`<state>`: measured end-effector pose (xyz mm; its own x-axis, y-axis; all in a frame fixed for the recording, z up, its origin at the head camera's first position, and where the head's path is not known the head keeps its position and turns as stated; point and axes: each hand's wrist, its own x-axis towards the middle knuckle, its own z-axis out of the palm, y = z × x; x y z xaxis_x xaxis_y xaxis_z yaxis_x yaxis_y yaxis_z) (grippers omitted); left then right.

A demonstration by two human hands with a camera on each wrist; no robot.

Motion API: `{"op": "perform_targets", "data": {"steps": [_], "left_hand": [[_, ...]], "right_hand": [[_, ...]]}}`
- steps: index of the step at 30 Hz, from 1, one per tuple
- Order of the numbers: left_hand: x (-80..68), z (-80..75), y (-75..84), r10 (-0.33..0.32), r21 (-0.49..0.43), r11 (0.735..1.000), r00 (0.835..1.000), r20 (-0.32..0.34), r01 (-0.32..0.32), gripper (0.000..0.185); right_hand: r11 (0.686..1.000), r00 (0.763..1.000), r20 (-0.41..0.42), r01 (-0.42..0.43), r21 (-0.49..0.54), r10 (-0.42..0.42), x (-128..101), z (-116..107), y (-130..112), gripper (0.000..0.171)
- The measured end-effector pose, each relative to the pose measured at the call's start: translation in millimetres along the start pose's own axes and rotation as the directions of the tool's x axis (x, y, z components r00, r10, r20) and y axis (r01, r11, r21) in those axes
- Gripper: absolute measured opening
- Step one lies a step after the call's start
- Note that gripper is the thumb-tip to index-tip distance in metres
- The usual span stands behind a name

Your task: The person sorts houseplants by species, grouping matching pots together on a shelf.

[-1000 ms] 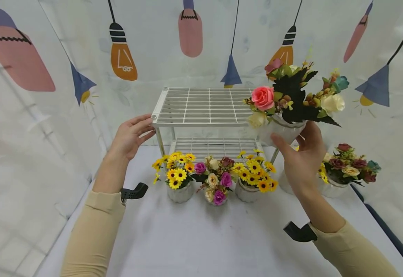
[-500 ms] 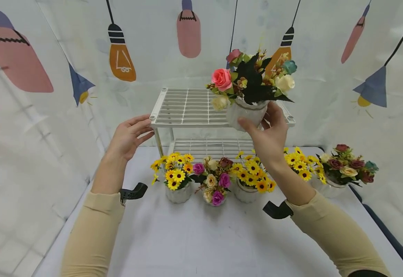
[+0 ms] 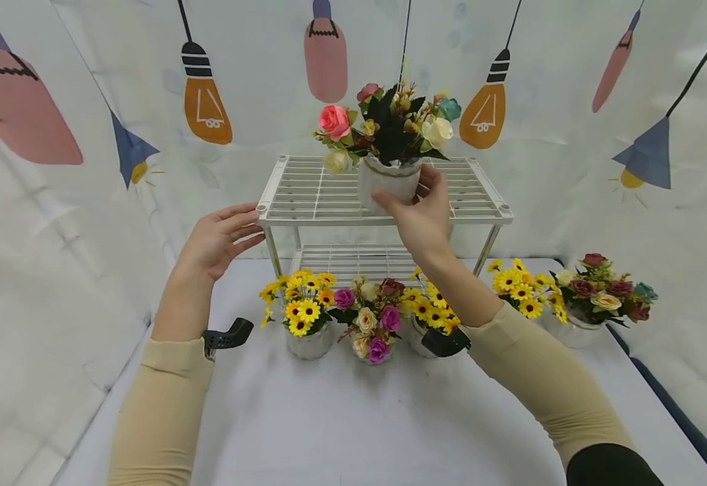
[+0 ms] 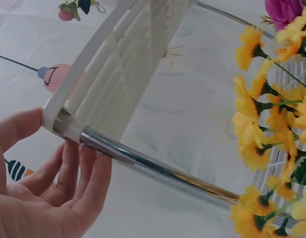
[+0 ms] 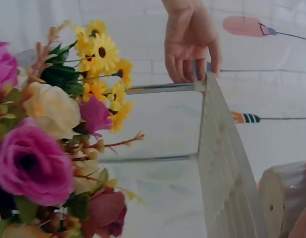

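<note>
1. Since a second ago, right hand (image 3: 419,217) has carried the mixed-rose pot (image 3: 388,183) from off the rack's right end to over the middle of the top shelf. Left hand has not shifted.
2. White wire rack (image 3: 305,192), two tiers, stands at the back of the worktop (image 3: 353,418); largest thing in view, and the landmark for the rest.
3. Mixed-rose pot: at or just above the rack's top grid, centre; contact cannot be told from the head view. Upright, long axis vertical, blooms up, pink rose toward the rack's left end.
4. Handling, as a judgement: pot looks ribbed and hard, likely ceramic, so chip-prone and fairly smooth; flowers look artificial, light, springy. Take hold round the pot's body, not the stems.
5. Right hand: fingers and thumb curled round the pot's lower body, grasping it.
6. Left hand (image 3: 215,237): released, fingers straight, tips resting on the rack's front-left corner, beside the chrome leg (image 4: 153,166).
7. In front of the rack, on the worktop: sunflower pot (image 3: 306,317), purple-rose pot (image 3: 373,322), a second sunflower pot partly behind the right forearm.
8. Off the rack's right end: another sunflower pot (image 3: 520,287) and a dark-rose pot (image 3: 602,297).
</note>
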<state>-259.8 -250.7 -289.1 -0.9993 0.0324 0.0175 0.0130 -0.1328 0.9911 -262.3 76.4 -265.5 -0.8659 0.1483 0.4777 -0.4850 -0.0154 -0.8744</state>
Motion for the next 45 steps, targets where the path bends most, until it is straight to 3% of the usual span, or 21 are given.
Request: {"op": "perform_targets", "data": {"steps": [7, 14, 18, 23, 27, 34, 41, 45], "left_hand": [[1.2, -2.8, 4.2, -0.031, -0.018, 0.999, 0.999, 0.02, 0.031, 0.06], [3.9, -1.8, 2.3, -0.04, -0.02, 0.999, 0.999, 0.006, 0.04, 0.057], [4.1, -2.7, 3.7, -0.032, -0.028, 0.999, 0.999, 0.002, 0.032, 0.052], [3.1, -2.7, 3.5, -0.036, -0.026, 0.999, 0.999, 0.007, 0.036, 0.053], [4.1, -1.4, 1.6, -0.027, -0.002, 1.0, 1.0, -0.001, 0.027, 0.056], [3.4, -1.4, 0.6, -0.036, -0.072, 0.997, 0.999, 0.032, 0.038, 0.05], [3.6, -0.7, 0.5, -0.014, -0.072, 0.997, 0.999, 0.029, 0.016, 0.038], [4.1, -0.1, 1.0, -0.011, -0.066, 0.998, 1.0, 0.024, 0.013, 0.039]], "right_hand": [[0.997, 0.998, 0.038, -0.059, 0.042, 0.058, 15.3, 32.6, -2.6, 0.071], [0.993, 0.993, 0.068, -0.092, -0.073, 0.097, 29.1, 58.9, -2.0, 0.071], [0.994, 0.992, 0.084, -0.087, -0.065, 0.093, 35.6, 74.4, 0.5, 0.068], [0.985, 0.985, 0.076, -0.151, -0.082, 0.157, 38.8, 89.9, 3.6, 0.065], [0.977, 0.981, 0.049, -0.179, -0.116, 0.185, 41.4, 102.0, 6.6, 0.069], [0.949, 0.972, -0.033, -0.234, -0.212, 0.232, 43.1, 124.6, 9.8, 0.075], [0.912, 0.962, -0.141, -0.269, -0.309, 0.236, 47.3, 142.1, 12.0, 0.082], [0.901, 0.959, -0.159, -0.277, -0.335, 0.235, 49.2, 146.8, 13.2, 0.085]]}}
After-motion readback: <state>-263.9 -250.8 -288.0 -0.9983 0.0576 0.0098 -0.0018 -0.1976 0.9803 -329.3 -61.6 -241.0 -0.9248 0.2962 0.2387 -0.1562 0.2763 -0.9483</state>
